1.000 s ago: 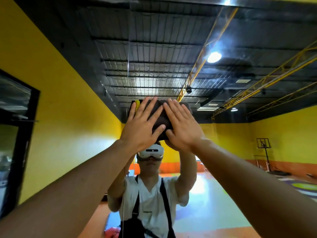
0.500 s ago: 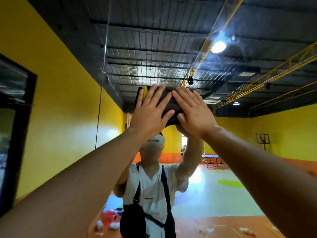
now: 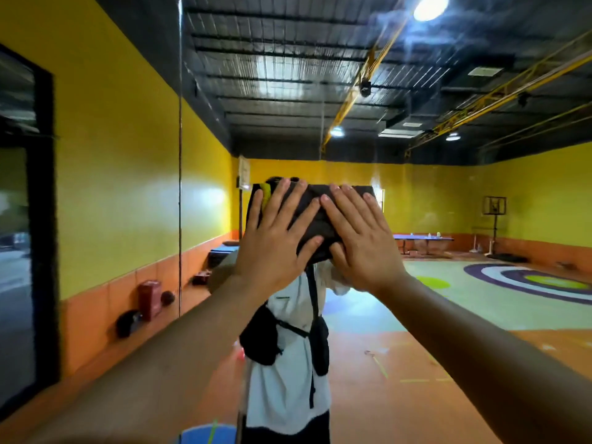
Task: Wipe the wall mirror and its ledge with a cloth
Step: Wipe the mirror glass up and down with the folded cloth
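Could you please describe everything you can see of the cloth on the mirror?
The cloth is dark grey, soft-looking and folded into a rough rectangle, with a yellow patch at its upper left edge. It lies flat against the mirror, pressed by the left hand and right hand, both spread open.

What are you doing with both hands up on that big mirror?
A person is wiping the wall mirror. The left hand and the right hand lie flat, side by side, and press a dark cloth against the glass at about head height. The cloth covers the face of the person's reflection, which shows a white shirt and a black bag. The mirror's ledge is not in view.
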Demonstrator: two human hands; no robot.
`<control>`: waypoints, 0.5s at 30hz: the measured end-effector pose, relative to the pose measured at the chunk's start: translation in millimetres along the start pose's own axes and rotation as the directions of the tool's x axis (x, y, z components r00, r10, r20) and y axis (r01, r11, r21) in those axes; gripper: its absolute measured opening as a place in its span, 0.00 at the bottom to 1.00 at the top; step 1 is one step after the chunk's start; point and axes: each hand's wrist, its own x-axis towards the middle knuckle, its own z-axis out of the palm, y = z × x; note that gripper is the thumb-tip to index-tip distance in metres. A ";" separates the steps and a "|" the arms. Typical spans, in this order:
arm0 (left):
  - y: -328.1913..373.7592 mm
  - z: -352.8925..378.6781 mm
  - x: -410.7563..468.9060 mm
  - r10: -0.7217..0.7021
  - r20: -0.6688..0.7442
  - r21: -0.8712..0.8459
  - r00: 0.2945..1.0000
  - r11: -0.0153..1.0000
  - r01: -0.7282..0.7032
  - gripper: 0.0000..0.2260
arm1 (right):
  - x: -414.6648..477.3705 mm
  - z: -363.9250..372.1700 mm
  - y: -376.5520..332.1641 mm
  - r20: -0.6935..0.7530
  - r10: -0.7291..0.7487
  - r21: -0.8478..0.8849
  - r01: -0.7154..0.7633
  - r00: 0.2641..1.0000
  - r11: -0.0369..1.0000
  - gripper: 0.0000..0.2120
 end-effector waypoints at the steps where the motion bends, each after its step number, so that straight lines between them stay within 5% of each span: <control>1: 5.3 1.2 -14.5 0.001 0.013 0.006 1.000 1.000 -0.001 0.28 | -12.7 1.9 -7.5 0.007 -0.001 -0.001 0.001 1.000 1.000 0.32; 15: 96.7 35.1 -269.8 0.043 0.077 -0.109 0.996 0.993 -0.035 0.26 | -240.1 40.5 -121.5 0.251 -0.034 -0.008 0.037 0.967 0.999 0.28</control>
